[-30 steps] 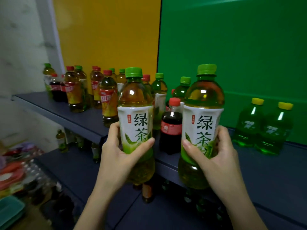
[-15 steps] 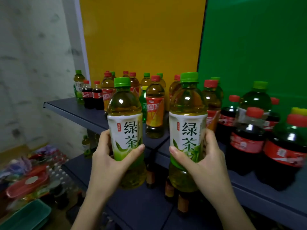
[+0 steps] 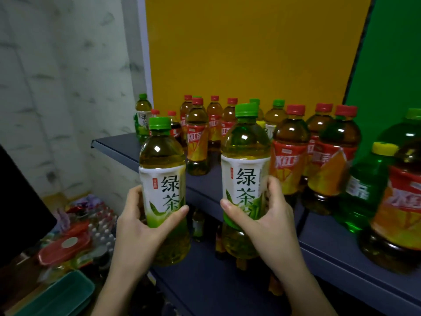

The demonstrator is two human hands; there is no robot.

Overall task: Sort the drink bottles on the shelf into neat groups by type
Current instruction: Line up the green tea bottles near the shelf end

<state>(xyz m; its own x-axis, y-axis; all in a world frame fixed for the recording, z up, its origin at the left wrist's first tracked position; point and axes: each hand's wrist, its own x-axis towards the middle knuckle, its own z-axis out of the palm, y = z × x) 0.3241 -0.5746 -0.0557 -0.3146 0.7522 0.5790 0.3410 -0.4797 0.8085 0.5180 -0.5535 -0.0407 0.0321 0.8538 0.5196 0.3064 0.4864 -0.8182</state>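
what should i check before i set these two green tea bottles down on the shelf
1. Left hand grips left green tea bottle: ok.
2. Right hand grips right green tea bottle: ok.
3. Both caps on, bottles upright: ok.
4. Bare shelf near far green tea bottle: ok.
5. Green-capped bottles behind red-label bottles same type: cannot tell.

Two slim, bare arms, seen from wrist to elbow. Left hand [image 3: 136, 226] and right hand [image 3: 268, 224] bare too. Short, plain nails on the fingers [image 3: 227, 205].
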